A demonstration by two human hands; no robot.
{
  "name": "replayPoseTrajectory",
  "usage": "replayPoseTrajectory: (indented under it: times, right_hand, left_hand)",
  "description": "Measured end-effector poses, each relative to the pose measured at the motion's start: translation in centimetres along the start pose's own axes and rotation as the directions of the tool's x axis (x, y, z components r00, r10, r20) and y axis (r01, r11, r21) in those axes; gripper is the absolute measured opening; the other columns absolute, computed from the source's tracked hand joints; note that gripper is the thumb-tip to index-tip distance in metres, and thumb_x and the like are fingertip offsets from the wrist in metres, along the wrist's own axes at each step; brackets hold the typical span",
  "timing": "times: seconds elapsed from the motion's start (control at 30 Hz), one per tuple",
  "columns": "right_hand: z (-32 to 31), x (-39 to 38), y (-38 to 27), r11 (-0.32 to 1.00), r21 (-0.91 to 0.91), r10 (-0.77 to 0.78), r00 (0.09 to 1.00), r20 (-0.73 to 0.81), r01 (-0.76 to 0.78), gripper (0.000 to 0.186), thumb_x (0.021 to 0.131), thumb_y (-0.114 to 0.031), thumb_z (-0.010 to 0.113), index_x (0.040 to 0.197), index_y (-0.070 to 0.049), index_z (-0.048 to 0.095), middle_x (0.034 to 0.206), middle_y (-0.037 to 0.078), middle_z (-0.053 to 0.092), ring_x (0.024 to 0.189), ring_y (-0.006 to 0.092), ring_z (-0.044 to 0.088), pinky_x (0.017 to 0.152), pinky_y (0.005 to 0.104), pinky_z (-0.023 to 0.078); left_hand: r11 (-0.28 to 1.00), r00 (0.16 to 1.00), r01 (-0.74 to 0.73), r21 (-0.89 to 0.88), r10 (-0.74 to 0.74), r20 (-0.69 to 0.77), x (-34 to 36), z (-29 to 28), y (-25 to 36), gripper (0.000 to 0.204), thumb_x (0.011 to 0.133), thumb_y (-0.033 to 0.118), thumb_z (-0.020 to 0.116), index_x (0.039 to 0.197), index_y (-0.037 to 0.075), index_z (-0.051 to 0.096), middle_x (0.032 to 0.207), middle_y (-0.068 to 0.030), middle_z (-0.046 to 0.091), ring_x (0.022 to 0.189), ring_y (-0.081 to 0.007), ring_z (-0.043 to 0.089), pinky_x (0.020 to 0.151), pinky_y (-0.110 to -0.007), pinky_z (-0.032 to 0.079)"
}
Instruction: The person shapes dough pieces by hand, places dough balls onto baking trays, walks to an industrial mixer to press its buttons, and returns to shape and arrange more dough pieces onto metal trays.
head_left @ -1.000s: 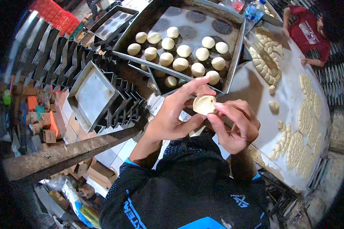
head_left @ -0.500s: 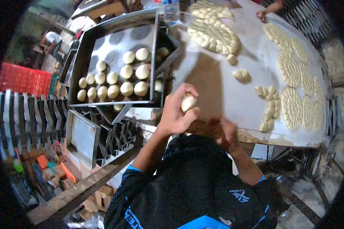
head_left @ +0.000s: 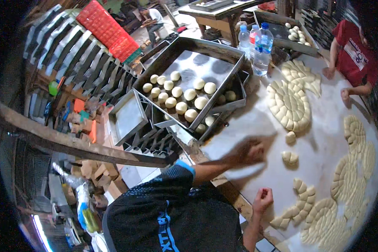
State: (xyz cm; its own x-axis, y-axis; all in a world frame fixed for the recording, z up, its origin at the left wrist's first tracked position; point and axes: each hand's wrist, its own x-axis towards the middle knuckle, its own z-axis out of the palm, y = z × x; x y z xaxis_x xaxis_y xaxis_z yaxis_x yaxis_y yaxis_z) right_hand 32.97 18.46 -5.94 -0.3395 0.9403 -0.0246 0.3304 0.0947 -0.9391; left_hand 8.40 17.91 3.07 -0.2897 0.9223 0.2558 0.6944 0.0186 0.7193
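Observation:
My left hand (head_left: 253, 152) is over the pale work table (head_left: 233, 185), palm down and fingers curled, blurred by motion. Whatever lies in or under it is hidden. Nearer my body, my right hand (head_left: 263, 200) hovers by the table's front edge, its fingers closed into a loose fist; I cannot see what is inside. Right of the left hand lie a lone dough lump (head_left: 290, 158) and a smaller dough piece (head_left: 290, 137). A curved strip of cut dough (head_left: 303, 201) lies to the right of my right hand. Several round dough balls (head_left: 190, 94) sit in a deep metal tray (head_left: 239, 63) at the left.
Large scored dough rounds (head_left: 287, 103) lie farther back, with more scored dough (head_left: 348, 180) along the right. Plastic bottles (head_left: 262, 52) stand behind the tray. Across the table, a person in a red shirt (head_left: 357, 54) works. A wooden beam (head_left: 84, 145) runs along the left.
The view has turned and tilted. My left hand, which held up a dough ball, has gone palm down over the table; that ball is out of sight. My right hand's fingers are now closed.

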Motion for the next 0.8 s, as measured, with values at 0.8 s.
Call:
replayPoseTrajectory:
  times: [0.8]
  right_hand:
    - [4.0, 6.8, 2.0, 0.968, -0.2, -0.189, 0.967, -0.174, 0.153, 0.006, 0.083, -0.008, 0.064, 0.082, -0.003, 0.06, 0.064, 0.004, 0.058, 0.053, 0.0118, 0.052, 0.048, 0.0256, 0.042]
  left_hand:
    - [0.912, 0.995, 0.063, -0.404, -0.027, 0.093, -0.1, 0.5, -13.9, 0.019, 0.085, 0.013, 0.058, 0.103, 0.007, 0.059, 0.105, -0.0113, 0.058, 0.099, -0.0274, 0.054, 0.092, -0.037, 0.044]
